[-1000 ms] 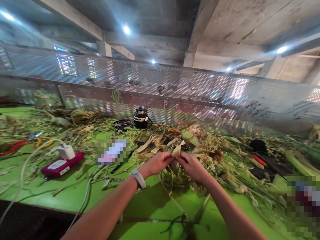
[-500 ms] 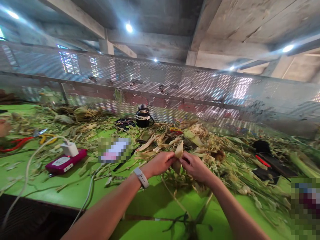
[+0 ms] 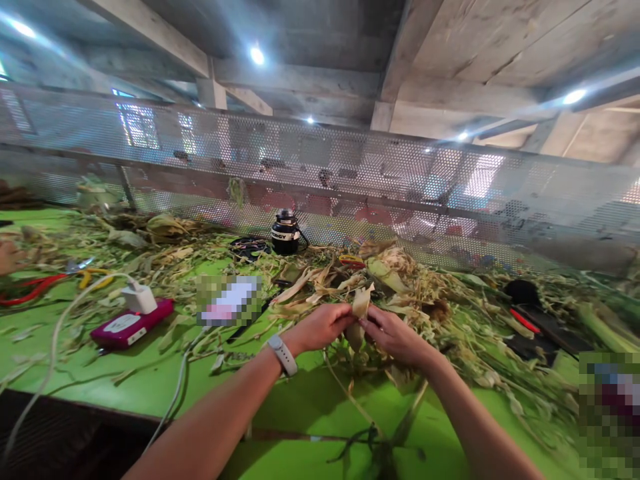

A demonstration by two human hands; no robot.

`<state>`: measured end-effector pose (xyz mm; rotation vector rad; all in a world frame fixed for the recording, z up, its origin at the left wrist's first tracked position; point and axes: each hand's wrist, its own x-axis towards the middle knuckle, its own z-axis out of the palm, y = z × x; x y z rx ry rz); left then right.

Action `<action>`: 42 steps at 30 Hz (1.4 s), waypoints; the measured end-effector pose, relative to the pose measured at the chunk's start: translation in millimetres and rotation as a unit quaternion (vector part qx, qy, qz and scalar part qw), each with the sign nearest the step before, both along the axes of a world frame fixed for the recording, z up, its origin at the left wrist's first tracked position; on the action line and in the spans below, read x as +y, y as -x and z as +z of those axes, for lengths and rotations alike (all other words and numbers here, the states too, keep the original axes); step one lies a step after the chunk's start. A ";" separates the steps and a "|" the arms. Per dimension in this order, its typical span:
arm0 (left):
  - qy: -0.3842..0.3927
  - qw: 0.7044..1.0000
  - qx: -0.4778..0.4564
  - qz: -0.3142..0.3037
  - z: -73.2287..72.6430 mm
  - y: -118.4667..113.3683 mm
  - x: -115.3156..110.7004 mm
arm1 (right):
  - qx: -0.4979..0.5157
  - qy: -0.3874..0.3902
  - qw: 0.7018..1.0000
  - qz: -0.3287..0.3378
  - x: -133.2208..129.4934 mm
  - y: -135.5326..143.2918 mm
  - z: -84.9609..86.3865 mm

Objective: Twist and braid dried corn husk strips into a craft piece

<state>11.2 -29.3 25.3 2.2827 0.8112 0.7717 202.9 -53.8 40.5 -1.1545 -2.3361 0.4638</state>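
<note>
My left hand [image 3: 327, 327], with a pale watch on its wrist, is closed on a pale dry husk [image 3: 361, 301]. Close beside it on the right, my right hand [image 3: 393, 335] pinches the same husk, fingertips nearly meeting. The husk's tip sticks up above the fingers and a wider part hangs below them. Loose husk strips [image 3: 320, 283] lie on the green table [image 3: 300, 407] just behind the hands. Thin stalks run down the table below them.
A black bottle [image 3: 285, 232] stands at the back before a perforated metal screen [image 3: 310, 167]. To the left are a magenta power bank [image 3: 131, 325] with a white plug, cables, and red-handled shears [image 3: 37, 287]. Part of another person's hand shows at the far left edge.
The upper end of the husk has turned and leans more to the right. My right hand has shifted slightly; my left hand is nearly where it was.
</note>
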 end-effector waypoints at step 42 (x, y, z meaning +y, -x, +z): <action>-0.104 0.879 -0.014 0.465 2.5 39.6 34.4 | 0.146 -0.191 0.880 -0.409 21.6 -54.4 12.9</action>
